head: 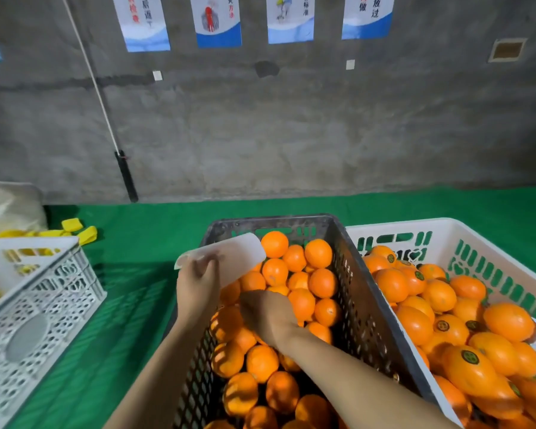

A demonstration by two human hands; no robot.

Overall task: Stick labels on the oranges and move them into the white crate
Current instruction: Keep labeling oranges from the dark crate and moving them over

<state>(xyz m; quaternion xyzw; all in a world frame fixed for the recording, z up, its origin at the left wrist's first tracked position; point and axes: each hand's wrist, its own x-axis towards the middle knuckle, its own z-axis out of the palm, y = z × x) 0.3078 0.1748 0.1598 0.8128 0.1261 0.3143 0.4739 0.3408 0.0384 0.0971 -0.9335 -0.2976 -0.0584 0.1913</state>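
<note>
Hard to see: the right hand (266, 317) reaches down among the oranges (318, 252) with its back up. Its fingers are hidden, so I cannot tell if it holds anything.
Blurry: the left hand (198, 283) pinches a bent white sheet (235, 253) at 10 o'clock from the right hand. I cannot make out what is on the sheet.
Cut off: the pale crate (44, 305) at 9 o'clock runs off the edge.
Around: a green cloth (130, 305) lies under the crates, with yellow pieces (79, 230) at 10 o'clock. A stick (126, 178) leans on the wall.
Dark crate (353, 274): full of plain oranges.
White crate (446, 227): just beside the dark crate at 3 o'clock. Its labelled oranges (474, 377) have round dark stickers (470, 356).
</note>
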